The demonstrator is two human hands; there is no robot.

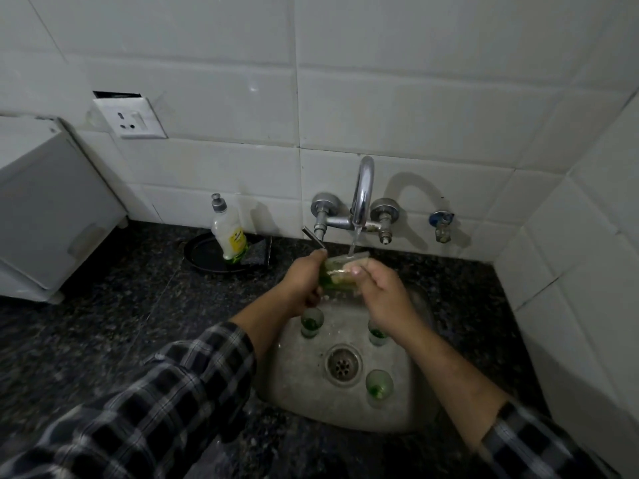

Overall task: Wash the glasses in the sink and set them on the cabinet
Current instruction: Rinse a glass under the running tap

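Left hand (301,283): we clench its fingers round the green base end of the glass (340,273).
Right hand (387,292): thumb and fingertips pinch the other end of the same glass, so both hands are grasping it.
Glass: it lies on its side between our hands, above the back of the sink (301,385) and right under the spout.
Tap (363,191): it is running, and a thin stream (353,242) falls onto the top of the glass.
Back-left glass (312,321): upright on the sink floor, just below our left wrist (green at the bottom, like the others).
Back-right glass (377,335): upright on the sink floor, partly hidden by our right wrist.
Front glass (379,383): upright, just right of the drain (343,364).
Drain: it sits between the three standing glasses.
Counter (103,323): dark speckled stone, all round the sink.
Tray (200,250): round and black, on the counter left of the tap, against the wall.
Bottle (229,233): it stands on the tray, with green liquid low inside.
Sponge (256,252): dark, leaning just beside the bottle on the tray.
Socket (130,117): white, on the tiled wall above the tray.
White box (52,209): it stands on the counter at the far left (we cannot tell what it is).
Sleeves: dark plaid, on both our forearms.
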